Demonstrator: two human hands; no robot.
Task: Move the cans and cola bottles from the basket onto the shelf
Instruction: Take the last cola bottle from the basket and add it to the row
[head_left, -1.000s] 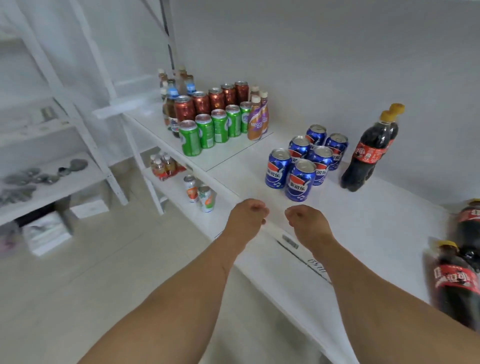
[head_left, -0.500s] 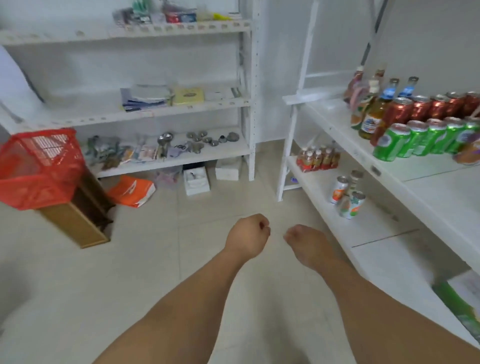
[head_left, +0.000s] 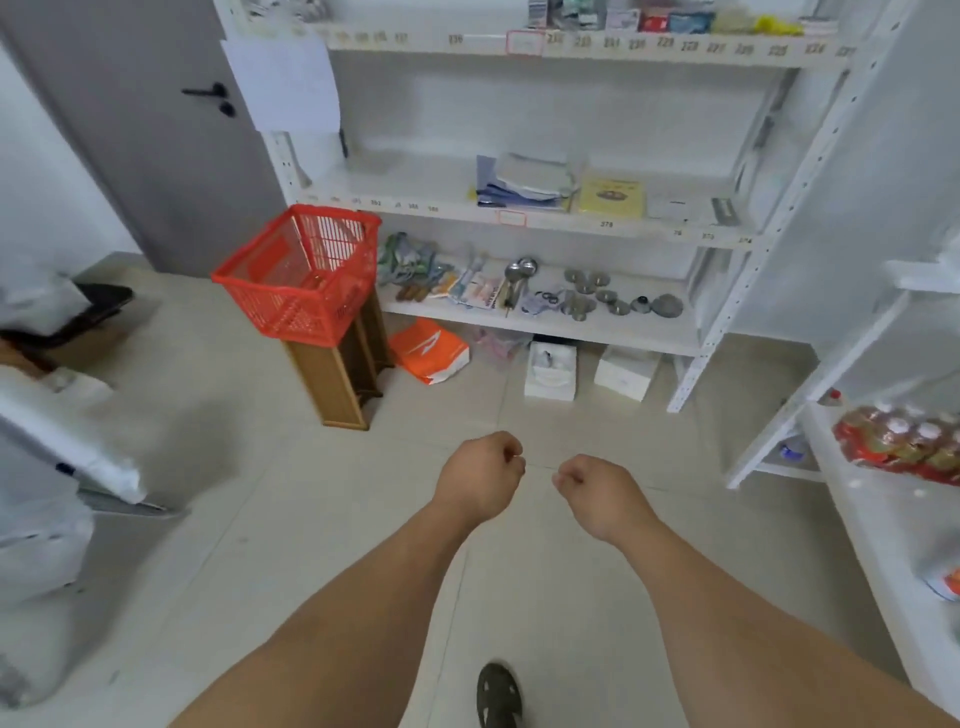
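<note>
Our left hand (head_left: 480, 480) and right hand (head_left: 597, 493) hang side by side over the tiled floor (head_left: 260, 519), fingers curled into loose fists and holding nothing. One dark shoe (head_left: 498, 693) shows at six o'clock between our forearms.

At eleven o'clock from the hands, well apart from them, the red plastic basket (head_left: 301, 275) sits on top of a narrow wooden stand (head_left: 337, 379), pushed up against the end of a white shelving unit (head_left: 545, 223). Through the mesh we cannot tell whether any cans or cola bottles remain inside; no shape reads clearly.

At three o'clock, the edge of the white shelf (head_left: 872, 525) that takes the drinks runs along the right border, with a shrink-wrapped pack of small bottles (head_left: 904, 447) on a lower level. An orange bag (head_left: 428, 353) and two white boxes (head_left: 550, 371) lie on the floor under the far unit, at twelve o'clock.

We judge that full cans would be stiff, smooth and fairly heavy, likely slippery if damp, and best wrapped round the middle of the body, one per hand. Cola bottles would be heavier and slightly yielding under a squeeze; the waist at the label, or the neck under the cap, looks the safest hold. The basket itself seems light and might shift on its stand if we pull against its wall.
</note>
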